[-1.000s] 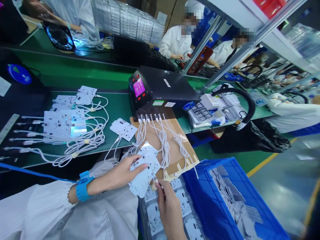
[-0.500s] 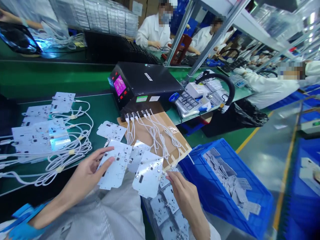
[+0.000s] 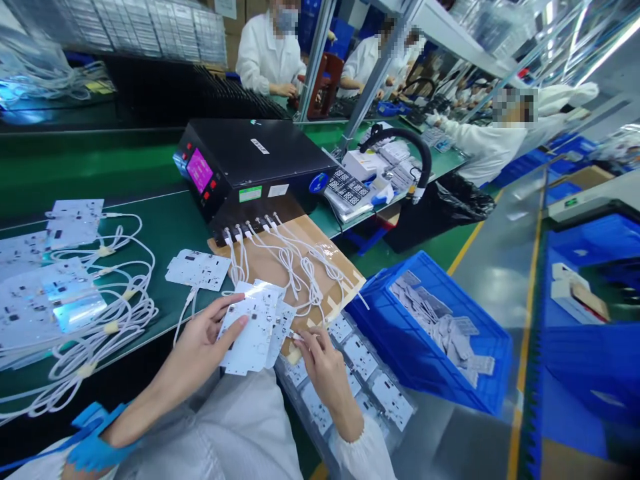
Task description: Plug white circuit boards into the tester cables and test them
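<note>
Slightly left of centre, my left hand (image 3: 213, 337) is closed around a white circuit board (image 3: 253, 330), thumb on its face. A second white circuit board (image 3: 283, 327) shows partly from behind it. My right hand (image 3: 323, 363) pinches a small white cable plug (image 3: 296, 335) at the right edge of these boards; the fingers partly hide it. Another white circuit board (image 3: 200, 270) lies on the green bench with a white cable (image 3: 185, 317) at its lower edge. Below my right hand, a clear tray (image 3: 350, 393) holds several similar boards.
A black test box (image 3: 260, 153) with a pink screen stands behind, several white cables (image 3: 285, 257) running from it over brown cardboard (image 3: 265, 250). Cabled boards (image 3: 55, 287) lie at left. A blue crate (image 3: 430, 333) of grey-white pieces stands at right. People in white work beyond.
The view has swung right. My right hand has come closer to my left. The board that hung separately near my right hand no longer shows apart; more of the tray is visible.
</note>
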Demonstrator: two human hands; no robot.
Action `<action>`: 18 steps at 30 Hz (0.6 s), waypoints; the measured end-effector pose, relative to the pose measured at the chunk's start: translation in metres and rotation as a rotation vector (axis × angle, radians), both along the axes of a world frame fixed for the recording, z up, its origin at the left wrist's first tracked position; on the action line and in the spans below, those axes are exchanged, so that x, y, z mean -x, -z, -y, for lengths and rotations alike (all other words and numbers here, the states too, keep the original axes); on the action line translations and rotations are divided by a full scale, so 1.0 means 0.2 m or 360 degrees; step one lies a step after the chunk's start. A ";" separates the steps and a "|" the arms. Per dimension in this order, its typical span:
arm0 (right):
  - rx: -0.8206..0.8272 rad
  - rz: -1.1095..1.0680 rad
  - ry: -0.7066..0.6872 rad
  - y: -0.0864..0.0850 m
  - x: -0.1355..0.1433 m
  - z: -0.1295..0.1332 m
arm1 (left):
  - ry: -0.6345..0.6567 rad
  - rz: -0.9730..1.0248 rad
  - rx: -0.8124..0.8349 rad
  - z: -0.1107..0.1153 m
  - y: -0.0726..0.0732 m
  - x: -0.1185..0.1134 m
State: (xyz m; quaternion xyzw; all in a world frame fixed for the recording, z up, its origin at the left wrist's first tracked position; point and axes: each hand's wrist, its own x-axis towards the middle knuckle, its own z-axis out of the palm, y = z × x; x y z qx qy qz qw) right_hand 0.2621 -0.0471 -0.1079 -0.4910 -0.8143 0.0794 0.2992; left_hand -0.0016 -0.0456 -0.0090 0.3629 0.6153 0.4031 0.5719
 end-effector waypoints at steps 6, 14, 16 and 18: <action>0.0410 -0.0556 0.0347 0.05 -0.20 -0.12 | 0.0090 0.0098 -0.0059 -0.05 0.02 -0.09; 0.1148 -0.1943 0.0466 -0.08 -0.15 -0.28 | 0.0034 0.0124 -0.0124 -0.11 0.01 -0.11; 0.1164 -0.2124 0.0397 -0.14 -0.07 -0.30 | -0.0027 0.0139 -0.0142 -0.13 0.02 -0.11; 0.1160 -0.2178 0.0318 -0.18 0.03 -0.30 | -0.0087 0.0181 -0.0162 -0.14 0.02 -0.12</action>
